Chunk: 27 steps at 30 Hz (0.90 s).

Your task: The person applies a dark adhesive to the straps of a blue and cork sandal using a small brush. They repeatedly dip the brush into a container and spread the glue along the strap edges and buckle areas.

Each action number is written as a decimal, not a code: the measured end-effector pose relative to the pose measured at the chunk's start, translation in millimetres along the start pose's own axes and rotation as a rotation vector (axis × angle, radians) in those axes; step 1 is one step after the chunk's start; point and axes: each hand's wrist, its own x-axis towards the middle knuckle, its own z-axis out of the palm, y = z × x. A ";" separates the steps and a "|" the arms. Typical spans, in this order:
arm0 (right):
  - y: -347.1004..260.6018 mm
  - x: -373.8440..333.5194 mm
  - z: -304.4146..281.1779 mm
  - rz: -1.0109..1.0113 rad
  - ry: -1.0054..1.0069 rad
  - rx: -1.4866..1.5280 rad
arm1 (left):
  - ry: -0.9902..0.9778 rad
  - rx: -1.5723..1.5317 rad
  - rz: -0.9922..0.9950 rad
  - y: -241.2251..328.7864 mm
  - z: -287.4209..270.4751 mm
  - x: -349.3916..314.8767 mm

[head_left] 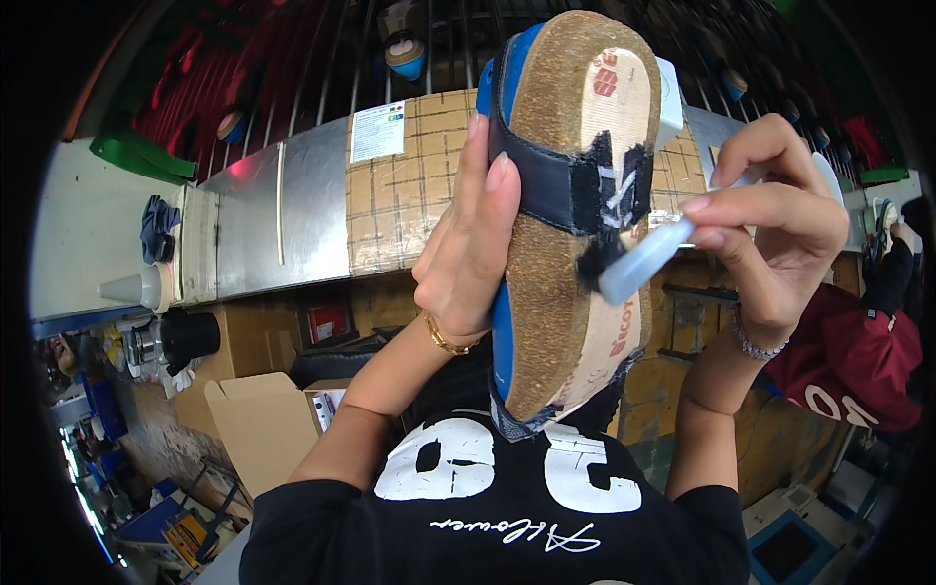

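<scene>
1. I find the left grip [466, 255] clasping the sandal [542, 292], which sits between both grips.
2. The right grip [775, 219] pinches the brush [645, 260]; its dark bristles [594, 261] lie left of that grip, by the black patch [589, 195].
3. I advise steady support and light, thin strokes.

This looks like a footwear workshop: a cork-bedded sandal [546, 263] and a brush [643, 260] are held up at a metal bench [244, 224], blue-and-tan pieces [407, 60] lie among metal bars [317, 58] beyond its far edge, an open cardboard box [258, 424] shows below its near edge, and another person [853, 361] is near its right end.
</scene>
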 end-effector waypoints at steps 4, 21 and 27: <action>5.0 1.3 5.5 0.005 0.095 0.048 | 0.011 -0.024 -0.005 1.5 1.2 0.4; 53.5 -115.5 -14.9 0.502 0.533 0.152 | 0.707 -0.295 -0.043 -30.8 -155.0 47.6; 53.0 -123.4 -2.0 0.632 0.524 0.278 | 0.651 -0.845 -0.360 -87.4 -290.8 128.3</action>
